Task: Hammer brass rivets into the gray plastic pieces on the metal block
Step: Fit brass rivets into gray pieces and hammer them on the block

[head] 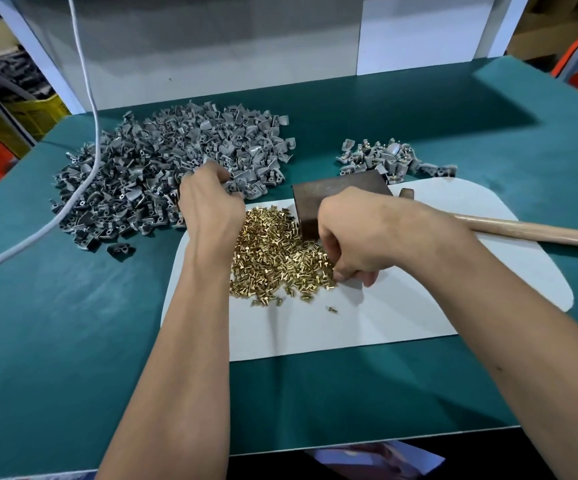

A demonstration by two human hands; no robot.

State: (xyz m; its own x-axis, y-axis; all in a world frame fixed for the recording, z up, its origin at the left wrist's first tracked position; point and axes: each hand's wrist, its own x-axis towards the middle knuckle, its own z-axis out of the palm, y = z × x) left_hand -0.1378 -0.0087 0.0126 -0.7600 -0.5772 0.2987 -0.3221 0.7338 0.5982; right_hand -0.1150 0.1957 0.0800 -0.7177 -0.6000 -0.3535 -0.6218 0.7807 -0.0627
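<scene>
While both forearms reach out over the green table, the scene stands thus:

Left hand: the left hand lies palm down at the near right edge of the large heap of gray plastic pieces; its fingers curl down into the pieces, but whether they grip one cannot be told, since the back of the hand hides the tips.

Right hand: the right hand is bent over the right edge of the brass rivets; its thumb and fingertips are drawn together in a pinch right at the rivets, and what lies between them is too small to tell.

Brass rivets: a loose heap on the white sheet, between the two hands, with a few strays just nearer the camera.

Metal block: the dark metal block stands on the far part of the sheet, just behind the right hand and touching the rivet heap's far edge.

Hammer: a wooden-handled hammer lies on the sheet to the right of the block, its handle running off toward the right edge.

Small pile: a lesser pile of gray pieces with brass showing in them lies beyond the block.

Cable: a white cable hangs down across the large heap and trails off to the left.
</scene>
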